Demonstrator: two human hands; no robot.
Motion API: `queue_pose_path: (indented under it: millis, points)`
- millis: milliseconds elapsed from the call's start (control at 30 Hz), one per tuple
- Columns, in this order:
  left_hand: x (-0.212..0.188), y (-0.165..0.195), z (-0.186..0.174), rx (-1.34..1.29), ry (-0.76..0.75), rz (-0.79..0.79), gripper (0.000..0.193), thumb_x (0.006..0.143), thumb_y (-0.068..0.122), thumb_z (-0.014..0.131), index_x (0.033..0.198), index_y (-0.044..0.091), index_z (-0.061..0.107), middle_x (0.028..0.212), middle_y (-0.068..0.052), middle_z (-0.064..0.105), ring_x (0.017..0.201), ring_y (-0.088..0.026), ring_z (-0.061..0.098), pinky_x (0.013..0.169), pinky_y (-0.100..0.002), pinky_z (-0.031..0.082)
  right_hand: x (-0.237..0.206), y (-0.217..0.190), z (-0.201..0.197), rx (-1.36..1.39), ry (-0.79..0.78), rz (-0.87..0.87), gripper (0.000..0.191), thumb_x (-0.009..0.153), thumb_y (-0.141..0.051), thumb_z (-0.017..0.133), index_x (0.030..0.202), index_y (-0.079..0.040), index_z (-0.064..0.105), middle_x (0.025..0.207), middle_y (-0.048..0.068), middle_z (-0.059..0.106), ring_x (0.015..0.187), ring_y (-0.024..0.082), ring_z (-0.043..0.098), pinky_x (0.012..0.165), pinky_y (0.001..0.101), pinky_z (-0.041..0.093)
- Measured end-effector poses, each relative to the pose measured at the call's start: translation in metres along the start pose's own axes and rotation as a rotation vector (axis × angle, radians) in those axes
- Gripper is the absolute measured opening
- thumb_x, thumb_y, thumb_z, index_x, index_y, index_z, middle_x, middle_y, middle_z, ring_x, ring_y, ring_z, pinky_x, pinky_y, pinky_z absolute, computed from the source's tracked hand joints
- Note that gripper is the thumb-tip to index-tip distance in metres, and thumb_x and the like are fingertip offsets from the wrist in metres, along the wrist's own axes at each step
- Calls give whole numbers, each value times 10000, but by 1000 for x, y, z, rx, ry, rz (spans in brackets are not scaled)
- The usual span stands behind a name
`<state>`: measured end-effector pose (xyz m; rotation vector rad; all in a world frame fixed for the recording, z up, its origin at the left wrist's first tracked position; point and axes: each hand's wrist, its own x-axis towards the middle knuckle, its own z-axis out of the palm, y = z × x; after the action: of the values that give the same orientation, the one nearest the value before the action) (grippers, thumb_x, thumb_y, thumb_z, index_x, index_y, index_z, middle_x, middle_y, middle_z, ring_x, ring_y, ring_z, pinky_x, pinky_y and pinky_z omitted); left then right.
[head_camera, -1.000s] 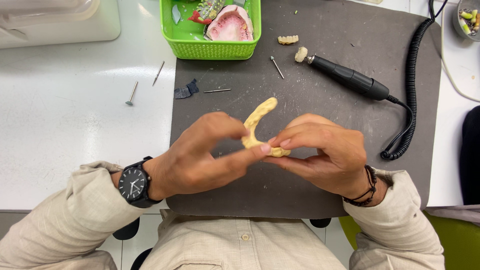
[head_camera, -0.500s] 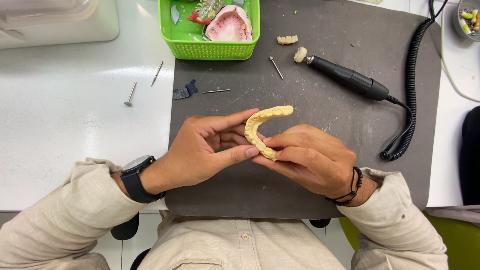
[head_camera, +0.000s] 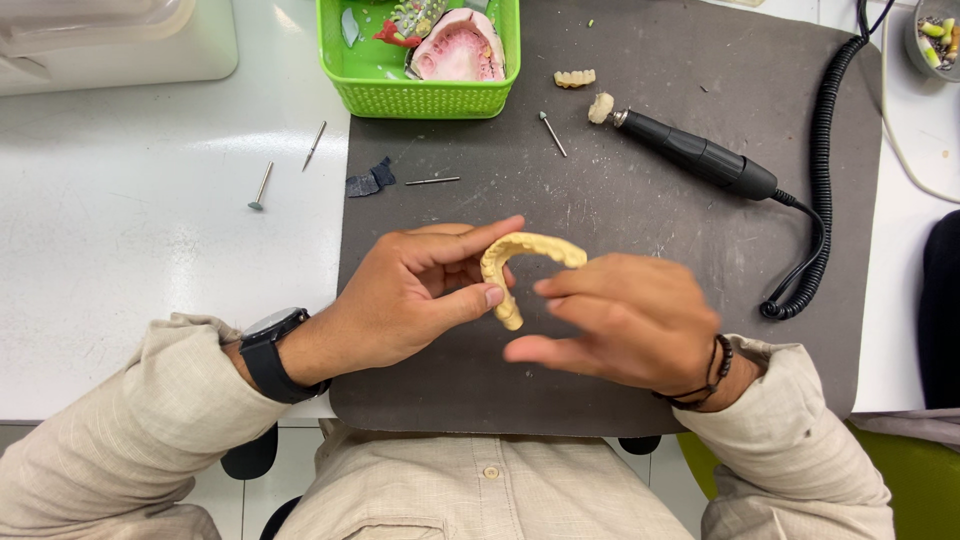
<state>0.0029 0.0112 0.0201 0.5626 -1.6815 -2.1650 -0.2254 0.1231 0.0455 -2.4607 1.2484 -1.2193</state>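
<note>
Yellow dental arch model (head_camera: 520, 262) sits above the dark mat (head_camera: 640, 210) on the counter (head_camera: 150, 230), now pinched only by the left hand (head_camera: 420, 295), thumb and fingers on its left limb. Half a second ago both hands gripped it; the right hand (head_camera: 625, 320) has let go and hovers open, blurred, just beside its right end.

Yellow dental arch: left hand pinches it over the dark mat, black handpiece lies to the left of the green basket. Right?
Not quite. The left hand does pinch the yellow dental arch over the dark mat, but the black handpiece lies to the right of the green basket, on the mat, as the head view shows.
</note>
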Motion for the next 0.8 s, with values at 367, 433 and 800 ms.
queue_pose_path:
  millis: [367, 433, 800]
  points:
    - [2, 3, -1, 248, -206, -57, 652, 914, 37, 594, 1554, 99, 486, 961, -14, 662, 827, -82, 644, 764, -239, 551, 4, 16, 4, 703, -130, 767, 283, 869, 11, 804, 1041, -2, 580, 1171, 102, 596, 818, 104, 702, 639, 229, 622]
    - [3, 2, -1, 172, -160, -81, 624, 941, 46, 572, 1556, 83, 472, 1014, -25, 686, 863, -80, 658, 789, -238, 554, 6, 14, 0, 791, -126, 825, 316, 874, 27, 774, 1081, -6, 538, 1253, 114, 553, 823, 111, 706, 635, 232, 634]
    - [0, 1, -1, -50, 57, 67, 380, 1033, 122, 653, 1378, -32, 609, 1258, -119, 727, 1141, -140, 714, 992, -290, 602, 3, 15, 10, 957, -93, 838, 434, 932, 43, 717, 1336, 70, 561, 1256, 143, 656, 1132, 194, 708, 978, 325, 640]
